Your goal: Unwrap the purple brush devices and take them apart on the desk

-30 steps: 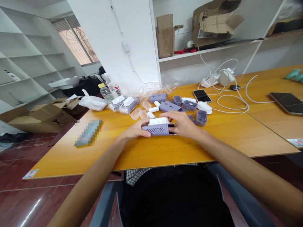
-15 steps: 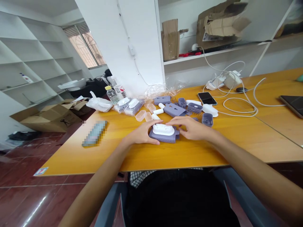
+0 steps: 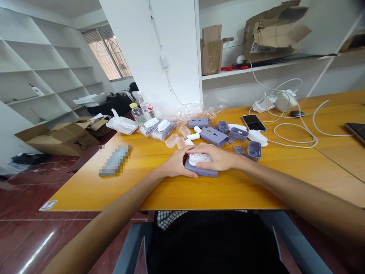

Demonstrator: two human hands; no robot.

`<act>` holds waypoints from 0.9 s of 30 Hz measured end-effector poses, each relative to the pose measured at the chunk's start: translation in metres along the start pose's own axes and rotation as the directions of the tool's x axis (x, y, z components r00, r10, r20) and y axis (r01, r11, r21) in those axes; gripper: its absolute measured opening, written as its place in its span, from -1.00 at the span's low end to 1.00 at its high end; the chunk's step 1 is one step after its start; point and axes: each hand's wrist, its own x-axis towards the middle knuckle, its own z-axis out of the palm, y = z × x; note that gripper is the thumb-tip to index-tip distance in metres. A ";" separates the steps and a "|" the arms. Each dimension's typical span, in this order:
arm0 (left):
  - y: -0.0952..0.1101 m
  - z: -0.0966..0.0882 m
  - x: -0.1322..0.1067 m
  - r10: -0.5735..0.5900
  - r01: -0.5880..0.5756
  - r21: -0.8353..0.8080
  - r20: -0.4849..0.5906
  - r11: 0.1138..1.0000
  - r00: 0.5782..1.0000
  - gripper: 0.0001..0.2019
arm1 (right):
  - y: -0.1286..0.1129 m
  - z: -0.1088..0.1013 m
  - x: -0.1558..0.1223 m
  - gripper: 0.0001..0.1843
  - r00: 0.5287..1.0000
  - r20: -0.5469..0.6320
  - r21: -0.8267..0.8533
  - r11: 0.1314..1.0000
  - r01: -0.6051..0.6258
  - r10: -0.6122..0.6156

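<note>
A white scrubbing brush lies bristles up on a purple perforated plastic holder near the table's front edge. My left hand curls round the holder's left end, thumb at the near side and fingers at the far side. Across the brush reaches my right hand, its thumb on the near side and its fingers over the far side, gripping it. The fingers hide part of the brush and the holder's right upper face.
Behind my hands are another purple holder, purple cups, clear cups, white rollers and bagged pieces. A phone and white cables lie to the right. Bottles stand back left; a blurred flat object lies left.
My right hand has moved left from the holder's right end onto the brush and closed over it. My left hand stays at the holder's left end. The view has shifted slightly.
</note>
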 end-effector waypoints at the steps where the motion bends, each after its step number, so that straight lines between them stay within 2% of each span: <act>1: 0.000 0.000 0.000 0.001 -0.001 0.001 0.005 1.000 1.000 0.13 | 0.000 0.000 0.000 -0.37 1.000 -0.002 0.000 1.000 0.006 -0.006; 7: -0.001 -0.007 0.003 -0.028 0.029 -0.019 0.053 0.999 0.998 0.17 | -0.018 0.000 0.003 -0.31 0.998 0.049 -0.121 0.992 -0.039 0.046; 10: -0.003 -0.008 0.002 -0.073 0.078 -0.066 0.071 0.995 0.995 0.16 | -0.028 0.000 0.008 -0.44 0.995 0.092 -0.183 0.983 -0.022 0.039; 13: -0.004 -0.007 0.001 -0.096 0.102 -0.068 0.078 0.992 0.992 0.15 | -0.030 -0.001 0.011 -0.55 0.995 0.096 -0.181 0.983 -0.012 0.030; 19: 0.000 -0.006 0.001 -0.094 0.096 -0.022 0.084 0.995 0.992 0.13 | -0.027 -0.003 0.011 -0.56 0.996 0.080 -0.147 0.989 -0.029 0.041; 24: -0.002 -0.005 0.004 -0.050 0.049 0.019 0.083 0.999 0.995 0.14 | -0.024 -0.001 0.007 -0.33 0.997 0.049 -0.133 0.989 -0.059 0.066; 27: -0.005 -0.004 0.004 0.009 -0.013 0.053 0.073 0.998 0.997 0.15 | -0.017 0.001 -0.004 -0.25 0.999 -0.023 -0.074 0.996 -0.041 0.039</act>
